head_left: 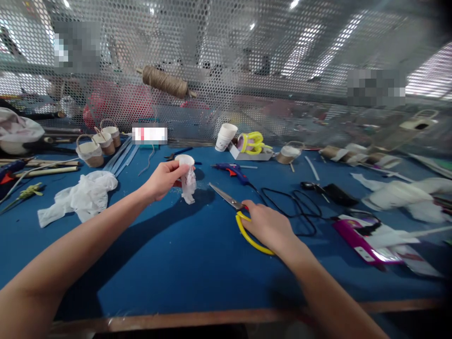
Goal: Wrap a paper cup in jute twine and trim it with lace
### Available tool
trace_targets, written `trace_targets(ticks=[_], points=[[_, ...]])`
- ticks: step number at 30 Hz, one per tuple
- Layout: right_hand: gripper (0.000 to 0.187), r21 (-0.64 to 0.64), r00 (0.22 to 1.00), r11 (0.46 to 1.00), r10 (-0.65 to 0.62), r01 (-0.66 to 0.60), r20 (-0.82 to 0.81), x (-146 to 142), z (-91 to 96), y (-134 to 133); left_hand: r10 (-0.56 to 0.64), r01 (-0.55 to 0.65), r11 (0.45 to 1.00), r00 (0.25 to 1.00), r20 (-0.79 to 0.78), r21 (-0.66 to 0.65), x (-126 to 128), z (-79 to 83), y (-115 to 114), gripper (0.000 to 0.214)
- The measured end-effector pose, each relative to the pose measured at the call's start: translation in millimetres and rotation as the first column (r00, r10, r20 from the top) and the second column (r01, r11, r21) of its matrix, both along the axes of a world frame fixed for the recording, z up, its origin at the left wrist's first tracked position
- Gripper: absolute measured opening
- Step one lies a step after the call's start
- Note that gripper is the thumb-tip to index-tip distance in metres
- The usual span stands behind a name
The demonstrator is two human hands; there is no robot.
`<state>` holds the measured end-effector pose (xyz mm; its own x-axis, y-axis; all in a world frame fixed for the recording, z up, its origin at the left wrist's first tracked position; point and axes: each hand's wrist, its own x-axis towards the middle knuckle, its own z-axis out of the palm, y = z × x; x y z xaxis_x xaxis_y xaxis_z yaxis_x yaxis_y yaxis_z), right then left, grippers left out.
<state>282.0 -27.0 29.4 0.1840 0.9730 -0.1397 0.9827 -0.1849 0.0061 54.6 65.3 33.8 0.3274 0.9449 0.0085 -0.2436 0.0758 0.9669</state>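
One scissors pair [232,201], tips [213,187] forward-left

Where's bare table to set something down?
Widest: the table between left forearm, scissors, right forearm and front edge. Smaller: between the left forearm and the white cloth. Crowded: the right side, with cord, purple box and white roll; the back, with stacked cups and glue gun.

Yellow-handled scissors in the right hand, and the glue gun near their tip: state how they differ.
The yellow-handled scissors are gripped in the right hand; the glue gun lies on the table. The scissors have metal blades; the glue gun has a blue body with a red trigger. Both point toward the view's left.
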Motion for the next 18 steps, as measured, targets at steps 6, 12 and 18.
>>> trace_targets(ticks=[6,12,18], points=[[0.028,0.018,0.993,0.993,0.121,-0.121,-0.003,-10.8,16.2,4.8,0.019,-0.020,0.999,0.999,0.043,0.034,-9.7,13.7,-8.7,0.014],[0.030,0.356,0.549,0.857,0.513,-0.372,-0.660,-69.3,18.8,25.7,-0.036,0.039,0.999,0.993,0.117,-0.028,-13.8,19.2,-23.1,0.015],[0.014,0.273,0.363,0.896,0.398,-0.349,-0.842,-94.7,11.3,41.1,0.102,-0.086,0.989,0.987,0.126,-0.123,-38.0,8.7,-18.7,0.011]])
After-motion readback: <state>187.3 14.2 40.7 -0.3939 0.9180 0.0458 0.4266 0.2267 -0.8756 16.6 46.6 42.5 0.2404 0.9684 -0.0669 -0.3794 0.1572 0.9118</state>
